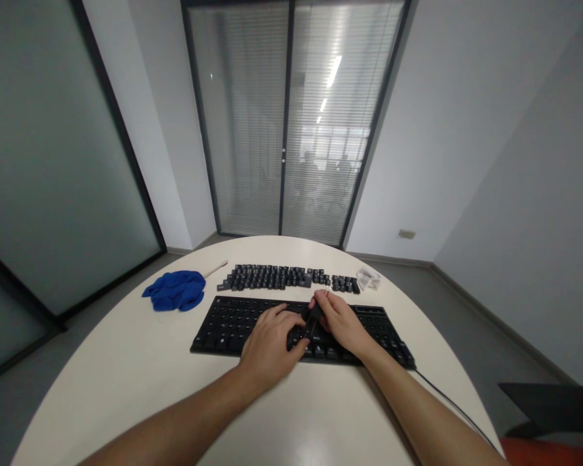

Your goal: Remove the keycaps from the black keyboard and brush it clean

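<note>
A black keyboard lies across the table in front of me, with its keycaps off over much of its surface. My left hand rests on its middle, fingers curved and thumb and fingers apart around a small dark piece. My right hand pinches a small black object over the keyboard, just right of my left fingertips; its exact shape is hard to make out. Behind the keyboard, loose black keycaps are laid out in rows.
On the white round table, a blue cloth and a thin light-coloured stick or brush lie at the left. Crumpled white tissue or plastic sits at the back right. A cable runs off the keyboard's right end. A dark chair stands at the right.
</note>
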